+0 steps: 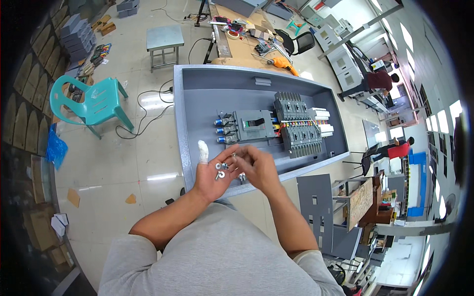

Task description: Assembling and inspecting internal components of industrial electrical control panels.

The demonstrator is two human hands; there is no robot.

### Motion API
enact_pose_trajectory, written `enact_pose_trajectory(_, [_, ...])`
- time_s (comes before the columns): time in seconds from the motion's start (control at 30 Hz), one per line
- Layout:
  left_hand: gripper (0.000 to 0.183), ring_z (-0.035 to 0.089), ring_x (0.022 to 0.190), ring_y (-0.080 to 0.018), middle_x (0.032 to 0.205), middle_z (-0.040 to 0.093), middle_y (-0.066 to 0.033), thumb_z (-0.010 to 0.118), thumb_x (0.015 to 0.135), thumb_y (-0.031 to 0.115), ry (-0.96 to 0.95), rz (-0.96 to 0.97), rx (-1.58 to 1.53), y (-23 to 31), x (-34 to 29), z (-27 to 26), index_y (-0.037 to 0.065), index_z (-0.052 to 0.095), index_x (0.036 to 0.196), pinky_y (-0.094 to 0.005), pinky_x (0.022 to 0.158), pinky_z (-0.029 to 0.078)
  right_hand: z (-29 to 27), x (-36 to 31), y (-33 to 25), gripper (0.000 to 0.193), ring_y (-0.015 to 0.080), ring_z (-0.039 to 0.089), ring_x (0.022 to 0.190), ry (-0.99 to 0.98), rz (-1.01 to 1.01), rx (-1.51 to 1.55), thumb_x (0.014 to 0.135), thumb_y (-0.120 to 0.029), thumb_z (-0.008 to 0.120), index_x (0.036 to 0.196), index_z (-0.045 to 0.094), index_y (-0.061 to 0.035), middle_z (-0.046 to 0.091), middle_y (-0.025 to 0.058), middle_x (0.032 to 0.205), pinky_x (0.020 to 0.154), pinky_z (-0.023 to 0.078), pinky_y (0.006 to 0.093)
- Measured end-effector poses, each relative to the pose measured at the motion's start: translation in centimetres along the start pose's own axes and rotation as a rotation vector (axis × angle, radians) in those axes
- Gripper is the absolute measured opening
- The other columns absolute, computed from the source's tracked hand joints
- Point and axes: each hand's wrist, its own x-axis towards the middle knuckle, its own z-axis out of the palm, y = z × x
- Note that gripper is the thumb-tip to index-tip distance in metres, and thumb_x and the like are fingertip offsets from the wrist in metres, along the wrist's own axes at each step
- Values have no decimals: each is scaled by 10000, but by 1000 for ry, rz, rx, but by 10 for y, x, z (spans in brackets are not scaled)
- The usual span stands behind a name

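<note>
My left hand (212,178) is palm up and cupped, with several loose bolts and washers (220,170) lying in it. White wrapping (203,152) covers its thumb. Over the left fingertips, my right hand (258,168) closes thumb and fingers in a pinch; a tiny shiny bit shows there, too small to name. Both hands are above the near edge of a grey metal electrical enclosure (178,118). Inside it sits a large grey circuit breaker (253,125) with bolted terminals (226,130) on its left. Two rows of smaller breakers (302,140) stand to its right.
A green plastic chair (101,101) and a metal stool (165,39) stand left of the enclosure. Beyond it, a workbench (247,59) carries an orange power drill (283,63) and tools. A black cable (143,111) crosses the floor. Two people (397,150) are farther off at right.
</note>
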Motion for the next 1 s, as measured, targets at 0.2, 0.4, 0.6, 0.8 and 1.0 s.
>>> enact_pose_trajectory(0.2, [997,489,1328,-317,1361,544,-182,293,920,800,48,-7,96,-7,0,1,-9,369,1496,-480,1166,339,-2,4,18,187,161,643,558,-37,132,96,926,-174,699,946,681,11,686,103,710,516,508,307])
enact_pose_trajectory(0.4, [1009,472,1345,-327,1398,517,-180,287,922,799,66,-18,181,-9,1,-5,-9,312,1526,-493,1172,324,-5,3,25,209,165,644,543,-103,148,24,925,-189,700,933,684,20,669,109,682,491,500,308])
enact_pose_trajectory(0.6, [1038,435,1384,-323,1459,469,-195,297,908,812,3,-70,91,-9,1,2,-28,317,1518,-490,1190,299,-3,2,24,175,238,644,611,15,55,-209,888,-179,729,913,668,-16,667,144,705,571,490,362])
enact_pose_trajectory(0.8, [1083,408,1403,-326,1495,430,-206,296,887,836,-20,-93,-39,-6,-4,6,-30,266,1536,-480,1201,282,0,-4,11,176,268,645,603,95,13,-245,866,-156,746,980,665,-48,685,134,729,559,486,372])
enact_pose_trajectory(1.0, [1113,320,1459,-334,1572,322,-225,250,875,855,-64,-55,-20,1,-6,7,-16,178,1564,-475,1221,241,-2,-31,-12,175,286,681,669,-58,-211,-234,852,-101,745,1021,713,-67,704,126,785,586,508,375])
